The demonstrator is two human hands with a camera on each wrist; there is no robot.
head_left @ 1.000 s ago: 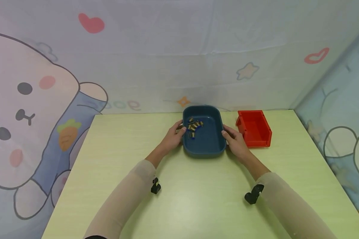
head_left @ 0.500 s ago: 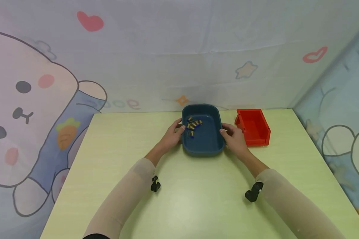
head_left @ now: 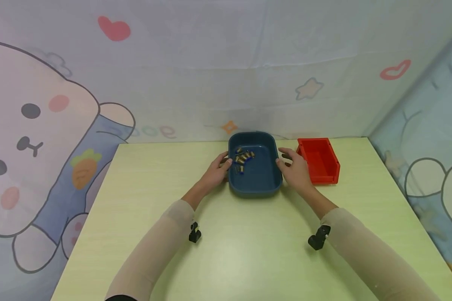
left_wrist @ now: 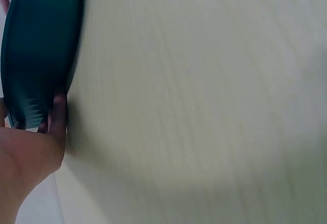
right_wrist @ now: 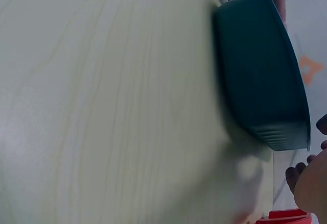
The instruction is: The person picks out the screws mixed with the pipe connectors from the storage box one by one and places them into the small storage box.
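Observation:
A deep blue plastic tub (head_left: 261, 175) stands at the back middle of the table, several small brass-coloured pieces (head_left: 245, 157) with blue ends lying in its left half. My left hand (head_left: 215, 173) holds its left side, thumb at the rim and fingers along the outer wall; the left wrist view shows those fingers reaching low on the tub (left_wrist: 46, 40). At the other side, my right hand (head_left: 296, 169) has its fingers spread, with the thumb near the rim. In the right wrist view a gap separates this hand (right_wrist: 314, 183) from the tub wall.
Just right of my right hand stands a red open-fronted bin (head_left: 325, 180). A printed cloth (head_left: 196, 83) hangs behind the table's back edge. Light wood-grain tabletop (head_left: 241, 251) stretches in front of the tub.
My right hand has loosened from the tub's right side, its fingers lifting and spreading. The left hand keeps its hold, and the tub stays about where it was.

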